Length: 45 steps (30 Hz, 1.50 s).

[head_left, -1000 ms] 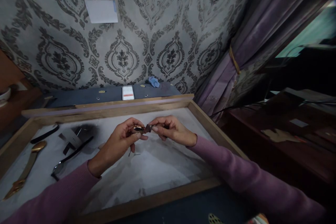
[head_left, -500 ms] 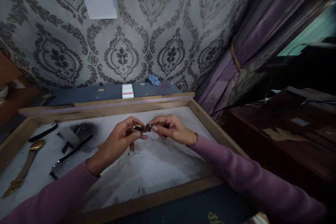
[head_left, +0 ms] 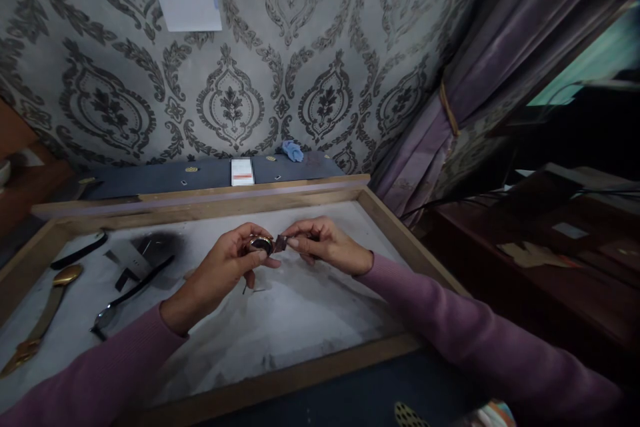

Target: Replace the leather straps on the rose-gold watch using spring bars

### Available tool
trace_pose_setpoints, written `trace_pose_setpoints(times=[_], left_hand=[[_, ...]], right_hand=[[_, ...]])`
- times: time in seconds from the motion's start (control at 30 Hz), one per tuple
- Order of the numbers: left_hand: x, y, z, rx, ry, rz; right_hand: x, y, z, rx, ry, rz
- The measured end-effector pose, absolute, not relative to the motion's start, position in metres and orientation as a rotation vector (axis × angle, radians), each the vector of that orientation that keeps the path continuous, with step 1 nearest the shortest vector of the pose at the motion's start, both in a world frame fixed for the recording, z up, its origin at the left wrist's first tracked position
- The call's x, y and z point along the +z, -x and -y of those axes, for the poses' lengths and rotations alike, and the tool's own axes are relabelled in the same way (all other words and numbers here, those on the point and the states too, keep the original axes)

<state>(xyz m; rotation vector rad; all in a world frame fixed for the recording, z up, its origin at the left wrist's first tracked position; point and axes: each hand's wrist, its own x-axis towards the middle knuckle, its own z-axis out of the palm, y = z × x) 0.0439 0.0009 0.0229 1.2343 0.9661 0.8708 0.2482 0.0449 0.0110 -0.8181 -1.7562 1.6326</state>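
Note:
Above the white-lined wooden tray [head_left: 390, 240], my left hand [head_left: 227, 260] grips a round wristwatch [head_left: 261, 246] by its case, thumb along the lower rim. A dark brown strap piece [head_left: 281, 243] sits against the right side of the case. My right hand [head_left: 325, 245] pinches that strap between thumb and fingers; its far end is hidden behind the fingers. Whether strap and case are joined I cannot tell. Below my left hand a small thin dark item [head_left: 245, 289] shows, too small to name.
Left in the tray lie a gold watch [head_left: 45, 320], a watch with a dark strap [head_left: 105, 315], a black strap [head_left: 80, 250] and a grey bracket-like object [head_left: 127, 260]. Behind the tray are a phone [head_left: 243, 172] and a crumpled blue cloth [head_left: 293, 151].
The watch case has tilted slightly, so its dark round face shows more openly. Both hands keep nearly the same place and hold. The whole view has shifted a little.

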Motion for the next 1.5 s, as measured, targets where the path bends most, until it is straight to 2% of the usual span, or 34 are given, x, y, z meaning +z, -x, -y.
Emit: trace_pose_setpoints(times=[0.3,0.53,1.5], left_hand=[[0.020,-0.042,-0.002,0.795,-0.953,-1.019],[0.016,-0.041,-0.004,0.773,-0.961,-1.032],[0.018,-0.040,-0.002,0.771,-1.055,-0.995]], right_hand=[[-0.008,-0.241,-0.048,1.911,0.946,1.480],[-0.014,-0.239,-0.048,2.041,1.032,1.282],[-0.002,-0.242,-0.049,1.969,0.956,1.302]])
